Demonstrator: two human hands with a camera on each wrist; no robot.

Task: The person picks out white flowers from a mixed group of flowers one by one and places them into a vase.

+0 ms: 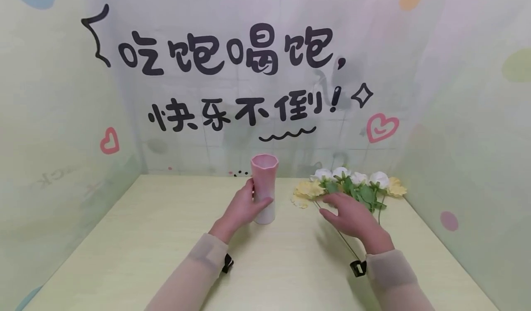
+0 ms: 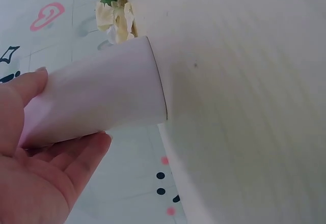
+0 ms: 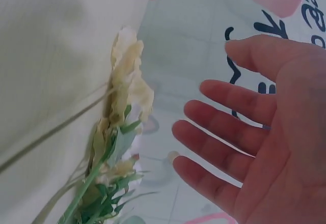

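A tall vase, pink at its scalloped rim and fading to white below, stands upright on the table. My left hand holds it from the left, thumb across the front; in the left wrist view the thumb and the fingers lie on opposite sides of it. To the right lie artificial flowers with yellow blooms, white blooms and green leaves. My right hand hovers over them, its fingers spread and holding nothing in the right wrist view.
Thin flower stems run toward the front of the pale wooden table. A printed cloth with dark lettering hangs behind the table, and more patterned cloth borders its sides. Each wrist wears a black strap.
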